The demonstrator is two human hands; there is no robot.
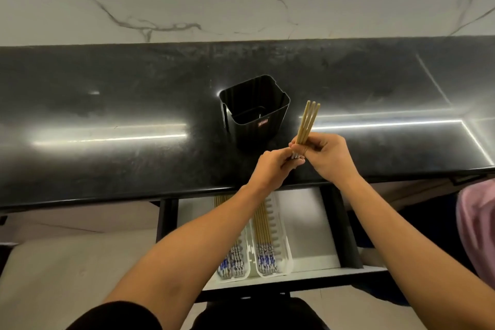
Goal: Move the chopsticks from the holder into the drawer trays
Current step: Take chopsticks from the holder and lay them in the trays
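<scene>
A black square holder (257,115) stands on the dark counter and looks empty inside. Just right of it, a small bundle of tan chopsticks (308,122) points up and away. My right hand (325,158) grips the bundle near its patterned ends, and my left hand (273,169) pinches those same ends from below. Beneath the counter an open drawer holds two white trays: the left tray (242,274) and the right tray (284,244). Both trays carry chopsticks with blue-patterned ends; my left forearm covers part of them.
The black glossy counter (107,120) runs the full width, with a marble wall behind it. The drawer's bare white floor (305,222) lies right of the trays. A pink cloth (479,228) shows at the right edge.
</scene>
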